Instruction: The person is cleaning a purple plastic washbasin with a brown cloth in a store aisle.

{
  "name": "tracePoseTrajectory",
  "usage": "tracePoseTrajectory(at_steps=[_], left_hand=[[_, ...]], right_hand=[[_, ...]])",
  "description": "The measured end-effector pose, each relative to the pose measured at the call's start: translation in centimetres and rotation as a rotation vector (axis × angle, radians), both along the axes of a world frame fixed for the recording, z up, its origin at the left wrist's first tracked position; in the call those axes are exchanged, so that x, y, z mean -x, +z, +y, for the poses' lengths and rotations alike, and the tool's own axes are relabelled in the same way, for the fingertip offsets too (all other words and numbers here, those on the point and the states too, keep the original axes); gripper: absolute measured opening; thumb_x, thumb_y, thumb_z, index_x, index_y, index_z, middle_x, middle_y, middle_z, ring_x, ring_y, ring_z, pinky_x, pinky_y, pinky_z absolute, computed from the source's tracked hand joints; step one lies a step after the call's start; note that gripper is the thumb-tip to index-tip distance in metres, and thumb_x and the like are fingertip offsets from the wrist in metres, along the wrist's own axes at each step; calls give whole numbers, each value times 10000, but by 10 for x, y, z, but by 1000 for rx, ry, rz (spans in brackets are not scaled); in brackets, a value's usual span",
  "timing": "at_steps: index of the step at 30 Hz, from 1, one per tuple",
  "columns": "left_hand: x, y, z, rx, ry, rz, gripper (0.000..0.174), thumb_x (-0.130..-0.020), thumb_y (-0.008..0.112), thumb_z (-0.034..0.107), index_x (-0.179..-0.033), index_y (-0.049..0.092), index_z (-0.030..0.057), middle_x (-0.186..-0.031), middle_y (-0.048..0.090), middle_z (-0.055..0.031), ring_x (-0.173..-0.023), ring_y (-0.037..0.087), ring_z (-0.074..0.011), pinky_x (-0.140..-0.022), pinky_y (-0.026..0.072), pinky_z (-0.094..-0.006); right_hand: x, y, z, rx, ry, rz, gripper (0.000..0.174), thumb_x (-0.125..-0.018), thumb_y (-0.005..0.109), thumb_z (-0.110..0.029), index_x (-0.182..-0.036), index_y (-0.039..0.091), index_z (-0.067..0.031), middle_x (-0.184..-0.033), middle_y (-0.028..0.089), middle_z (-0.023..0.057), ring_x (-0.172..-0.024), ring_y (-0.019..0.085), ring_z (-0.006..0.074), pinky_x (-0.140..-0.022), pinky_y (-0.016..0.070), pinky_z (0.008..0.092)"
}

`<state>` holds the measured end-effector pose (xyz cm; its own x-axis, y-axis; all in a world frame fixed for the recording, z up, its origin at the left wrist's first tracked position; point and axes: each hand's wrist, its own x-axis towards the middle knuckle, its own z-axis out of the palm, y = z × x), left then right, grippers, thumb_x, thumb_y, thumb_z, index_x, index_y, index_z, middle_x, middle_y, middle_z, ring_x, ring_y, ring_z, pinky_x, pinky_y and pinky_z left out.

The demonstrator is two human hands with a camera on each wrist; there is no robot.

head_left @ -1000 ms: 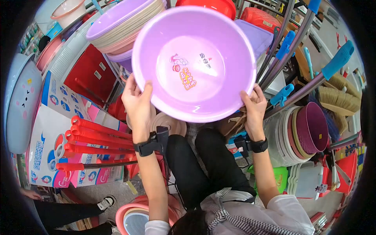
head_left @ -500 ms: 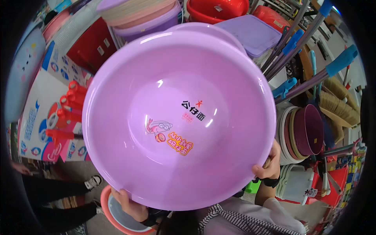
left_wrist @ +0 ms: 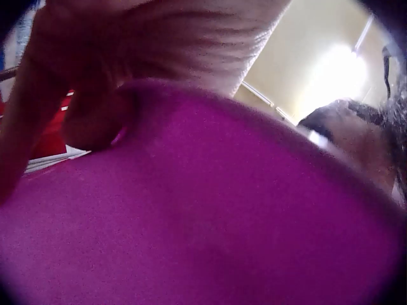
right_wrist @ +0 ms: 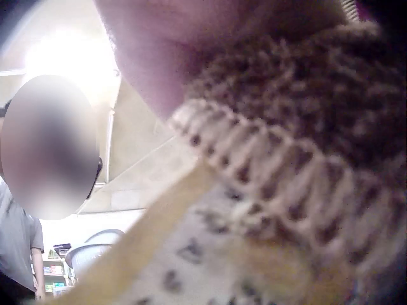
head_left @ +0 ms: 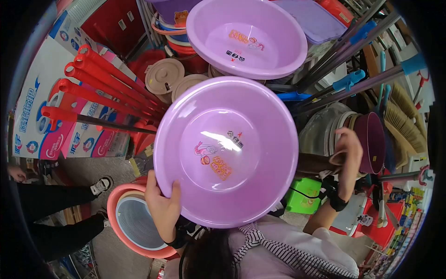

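A light purple plastic basin [head_left: 274, 186], printed with a cartoon and lettering, is held in front of the person's lap, its inside facing up. The left hand [head_left: 162, 204] grips its lower left rim, the thumb over the inside edge. In the left wrist view the basin's purple wall [left_wrist: 210, 203] fills most of the picture below the hand [left_wrist: 178, 44]. Off the basin's right side, the right hand [head_left: 349, 156] holds a brown cloth [head_left: 318, 162] beside stacked buckets. Close up in the right wrist view, the cloth [right_wrist: 292, 89] is fuzzy with a stitched edge.
A second purple basin [head_left: 283, 51] lies just beyond. Red mop handles [head_left: 102, 95] lean at the left before printed cartons [head_left: 37, 107]; blue-gripped poles [head_left: 346, 83] slant in from the right. Pink basins [head_left: 114, 197] sit on the floor, near another person's legs [head_left: 60, 200].
The basin came close to the head, then went lower, toward the lap. The right hand has left its rim and moved right with the cloth; the left hand still holds on.
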<state>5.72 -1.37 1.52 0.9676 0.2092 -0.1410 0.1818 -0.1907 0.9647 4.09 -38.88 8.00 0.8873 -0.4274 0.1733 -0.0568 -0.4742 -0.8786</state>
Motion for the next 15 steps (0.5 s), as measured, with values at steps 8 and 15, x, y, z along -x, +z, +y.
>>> tracePoseTrajectory(at_steps=[8, 15], left_hand=[[-21, 7, -17, -257, -243, -44, 233, -791, 605, 23, -996, 498, -13, -713, 620, -157, -612, 637, -223, -597, 479, -331], [-26, -4, -25, -185, -256, 92, 240, -850, 582, 18, -1072, 500, -22, -871, 589, -103, -812, 553, -165, -753, 447, -293]], right_hand=[[-22, 20, 107, -424, 347, -408, 538, -592, 630, 2, -1068, 386, -44, -981, 429, 99, -862, 489, 221, -717, 428, 309], [-61, -78, 108, 308, 682, 67, 539, -683, 504, 141, -1192, 462, -33, -1104, 453, 158, -1015, 445, 356, -930, 375, 422]])
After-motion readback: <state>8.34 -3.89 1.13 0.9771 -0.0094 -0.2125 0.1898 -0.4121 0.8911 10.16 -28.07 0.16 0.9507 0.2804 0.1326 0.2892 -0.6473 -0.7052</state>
